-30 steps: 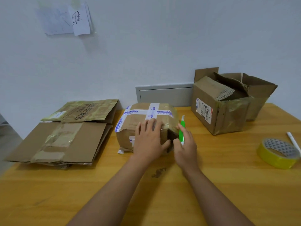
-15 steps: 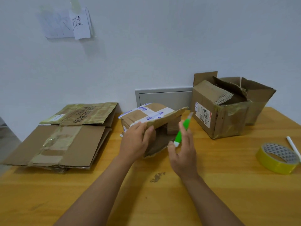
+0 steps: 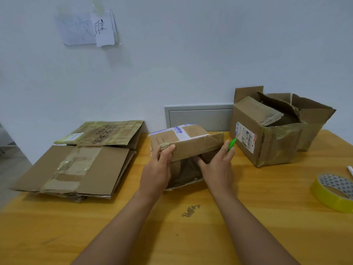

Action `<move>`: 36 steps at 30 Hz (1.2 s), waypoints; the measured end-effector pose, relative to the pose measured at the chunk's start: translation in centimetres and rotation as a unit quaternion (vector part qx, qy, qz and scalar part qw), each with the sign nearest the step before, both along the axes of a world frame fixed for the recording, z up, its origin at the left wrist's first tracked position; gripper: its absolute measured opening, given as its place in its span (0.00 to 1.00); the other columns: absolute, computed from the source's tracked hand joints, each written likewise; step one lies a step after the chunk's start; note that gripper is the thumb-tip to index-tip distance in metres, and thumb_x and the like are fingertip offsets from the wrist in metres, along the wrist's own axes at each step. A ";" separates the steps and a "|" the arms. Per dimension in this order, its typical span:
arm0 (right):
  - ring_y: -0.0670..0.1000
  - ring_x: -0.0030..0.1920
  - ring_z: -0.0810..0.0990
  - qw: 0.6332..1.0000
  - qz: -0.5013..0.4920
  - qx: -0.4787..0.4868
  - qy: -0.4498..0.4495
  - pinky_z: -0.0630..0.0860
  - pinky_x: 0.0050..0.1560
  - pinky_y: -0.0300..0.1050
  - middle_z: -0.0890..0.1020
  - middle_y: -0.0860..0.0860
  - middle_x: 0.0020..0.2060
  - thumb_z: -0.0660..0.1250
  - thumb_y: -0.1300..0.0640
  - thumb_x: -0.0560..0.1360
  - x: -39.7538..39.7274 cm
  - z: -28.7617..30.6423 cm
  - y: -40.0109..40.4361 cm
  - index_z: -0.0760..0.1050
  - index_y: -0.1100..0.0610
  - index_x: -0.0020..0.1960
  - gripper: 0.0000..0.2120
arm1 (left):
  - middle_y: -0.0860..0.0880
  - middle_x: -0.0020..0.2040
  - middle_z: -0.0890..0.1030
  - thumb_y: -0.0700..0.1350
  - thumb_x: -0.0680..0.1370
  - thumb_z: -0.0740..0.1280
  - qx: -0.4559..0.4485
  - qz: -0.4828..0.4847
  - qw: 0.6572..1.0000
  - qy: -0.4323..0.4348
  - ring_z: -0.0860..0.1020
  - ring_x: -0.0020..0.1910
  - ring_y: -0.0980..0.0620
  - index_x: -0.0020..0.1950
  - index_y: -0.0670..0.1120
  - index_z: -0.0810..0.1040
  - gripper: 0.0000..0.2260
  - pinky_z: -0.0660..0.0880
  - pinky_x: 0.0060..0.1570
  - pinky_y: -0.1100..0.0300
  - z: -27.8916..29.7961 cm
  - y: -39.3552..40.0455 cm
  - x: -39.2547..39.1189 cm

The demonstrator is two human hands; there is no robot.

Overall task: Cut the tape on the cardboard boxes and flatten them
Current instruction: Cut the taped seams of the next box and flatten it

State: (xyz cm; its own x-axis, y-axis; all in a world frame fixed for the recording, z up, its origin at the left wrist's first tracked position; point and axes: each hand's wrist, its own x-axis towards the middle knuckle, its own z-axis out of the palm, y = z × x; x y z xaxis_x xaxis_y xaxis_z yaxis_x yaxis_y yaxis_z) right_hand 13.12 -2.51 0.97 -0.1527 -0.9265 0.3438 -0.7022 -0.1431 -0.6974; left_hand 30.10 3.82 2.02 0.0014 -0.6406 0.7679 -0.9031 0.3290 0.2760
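Note:
A small cardboard box [image 3: 193, 146] with white and blue tape lies in the middle of the wooden table, its near end open and dark inside. My left hand [image 3: 159, 169] grips the left corner of its raised near flap. My right hand [image 3: 219, 167] holds a green cutter [image 3: 231, 144] and also presses against the box's right side at the opening. The cutter's tip points up and away, beside the flap's right edge.
Two flattened boxes [image 3: 76, 165] are stacked at the left. Two open boxes [image 3: 267, 131] stand at the back right. A yellow tape roll [image 3: 333, 192] and a white pen [image 3: 350, 170] lie at the right edge. A dark stain [image 3: 191, 210] marks the table [image 3: 248, 217].
The box's near flap has swung up and open under my left hand. My right hand moved with the cutter from the flap's edge to the box's right side.

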 end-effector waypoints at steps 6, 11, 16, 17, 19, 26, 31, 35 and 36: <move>0.59 0.61 0.73 0.999 -0.028 0.004 -0.020 0.79 0.50 0.55 0.55 0.58 0.73 0.75 0.45 0.69 0.6 -0.4 -0.4 0.44 0.56 0.77 0.51 | 0.40 0.64 0.69 0.55 0.78 0.64 0.042 0.066 0.997 -0.016 0.77 0.54 0.41 0.74 0.50 0.62 0.27 0.80 0.42 0.53 -0.8 -0.1 -1.0; 0.50 0.53 0.71 0.998 0.044 -0.014 -0.036 0.72 0.39 0.36 0.58 0.56 0.70 0.72 0.50 0.72 -0.1 -1.0 1.0 0.48 0.57 0.78 0.45 | 0.35 0.68 0.67 0.64 0.71 0.71 0.099 0.187 0.977 0.001 0.71 0.62 0.35 0.77 0.53 0.54 0.41 0.75 0.55 0.45 -1.5 -0.6 -1.6; 0.42 0.50 0.67 0.994 0.106 -0.005 -0.025 0.67 0.36 0.29 0.59 0.53 0.73 0.65 0.54 0.76 -0.9 -1.8 1.8 0.49 0.53 0.79 0.38 | 0.41 0.72 0.56 0.50 0.72 0.75 0.135 0.193 0.969 0.078 0.64 0.66 0.37 0.76 0.61 0.44 0.46 0.80 0.48 0.47 -1.3 -1.1 -1.4; 0.43 0.49 0.69 0.994 0.109 -0.007 -0.025 0.68 0.37 0.30 0.60 0.53 0.72 0.65 0.54 0.77 -1.1 -1.9 1.8 0.49 0.53 0.79 0.37 | 0.43 0.72 0.54 0.49 0.73 0.75 0.139 0.185 0.969 0.084 0.62 0.68 0.37 0.76 0.62 0.43 0.46 0.79 0.48 0.49 -1.2 -1.0 -1.4; 0.43 0.50 0.70 0.994 0.107 -0.009 -0.030 0.70 0.37 0.31 0.61 0.52 0.72 0.65 0.55 0.77 -1.3 -2.0 1.9 0.49 0.52 0.80 0.37 | 0.48 0.73 0.51 0.48 0.73 0.73 0.137 0.160 0.974 0.084 0.60 0.69 0.39 0.75 0.64 0.40 0.47 0.76 0.50 0.54 -1.2 -0.7 -1.5; 0.45 0.57 0.69 0.985 0.129 -0.024 -0.113 0.70 0.44 0.31 0.65 0.49 0.69 0.65 0.62 0.76 -2.0 -1.9 2.0 0.57 0.50 0.77 0.33 | 0.53 0.74 0.55 0.37 0.76 0.67 0.124 0.061 0.986 0.095 0.67 0.68 0.46 0.72 0.74 0.38 0.48 0.75 0.54 0.60 -0.8 1.1 0.8; 0.49 0.65 0.69 0.963 0.123 -0.001 -0.241 0.74 0.62 0.49 0.69 0.49 0.69 0.66 0.65 0.75 -2.0 -1.5 1.8 0.61 0.50 0.76 0.32 | 0.52 0.76 0.59 0.31 0.76 0.64 0.159 0.024 0.985 0.066 0.72 0.65 0.45 0.70 0.77 0.38 0.50 0.77 0.53 0.60 -0.4 1.6 1.7; 0.53 0.63 0.74 0.934 0.118 0.052 -0.333 0.75 0.62 0.58 0.72 0.51 0.66 0.67 0.60 0.74 -2.1 -1.7 1.1 0.62 0.46 0.75 0.32 | 0.52 0.76 0.59 0.31 0.75 0.64 0.183 0.000 0.982 0.045 0.73 0.61 0.46 0.72 0.72 0.38 0.49 0.73 0.44 0.66 -0.8 1.7 1.8; 0.54 0.62 0.75 0.917 0.127 0.064 -0.371 0.76 0.61 0.60 0.74 0.52 0.64 0.65 0.58 0.75 -2.2 -1.7 1.1 0.62 0.46 0.74 0.30 | 0.51 0.76 0.60 0.30 0.75 0.64 0.185 -0.004 0.982 0.039 0.72 0.62 0.47 0.73 0.71 0.38 0.48 0.72 0.44 0.66 -0.9 1.7 1.7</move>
